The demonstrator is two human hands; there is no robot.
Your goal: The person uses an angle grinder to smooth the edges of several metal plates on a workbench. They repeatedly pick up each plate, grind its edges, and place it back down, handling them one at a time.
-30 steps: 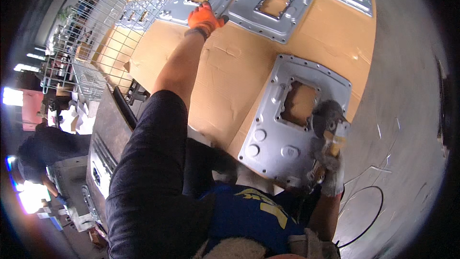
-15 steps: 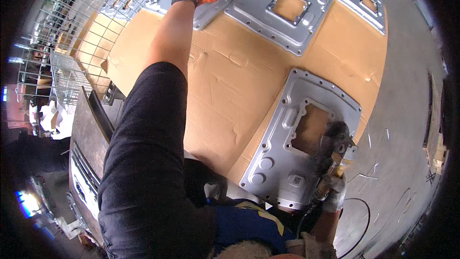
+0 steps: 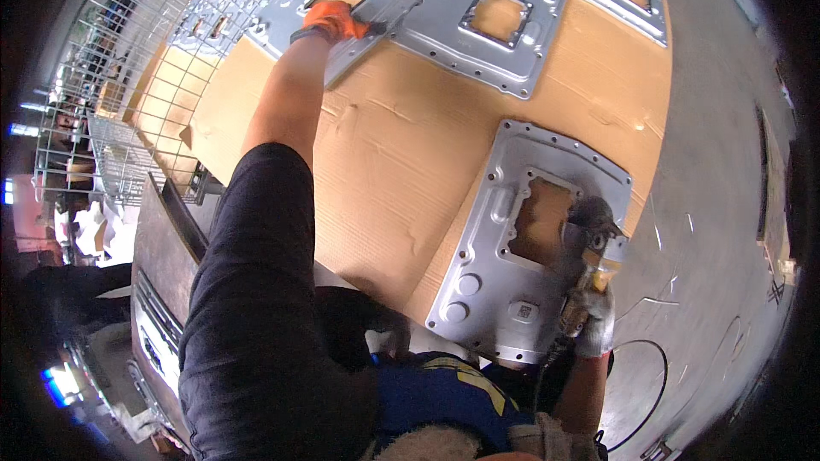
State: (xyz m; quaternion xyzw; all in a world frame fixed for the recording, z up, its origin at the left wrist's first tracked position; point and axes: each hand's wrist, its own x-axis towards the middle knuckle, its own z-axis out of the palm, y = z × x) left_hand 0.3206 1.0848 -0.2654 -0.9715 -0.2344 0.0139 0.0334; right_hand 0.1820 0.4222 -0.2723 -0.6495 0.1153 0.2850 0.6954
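Observation:
My left hand (image 3: pixel 335 21), in an orange glove, reaches far out to a grey stamped metal panel (image 3: pixel 290 8). Its fingers grip this panel at the rim of the square cutout; the dark thumb lies flat toward the right edge. Close to me, a second metal panel (image 3: pixel 487 230) lies tilted on the cardboard, with bolt holes round its border and a cutout in the middle. My right hand (image 3: pixel 596 324), in a pale glove, is wrapped round a disc sander (image 3: pixel 598 269). The sander's dark, blurred head rests over the panel's right side, beside the cutout.
Brown cardboard (image 3: pixel 401 154) covers the work surface. More panels (image 3: pixel 478 26) lie along its far side. A wire mesh cage (image 3: pixel 171 77) stands at the left, above a rusty metal plate (image 3: pixel 162 248). A black hose (image 3: pixel 662 384) loops over the grey floor at right.
My left hand has drawn the far left panel a little nearer to me. The sander stays at the near panel's right side. The whole view has shifted slightly.

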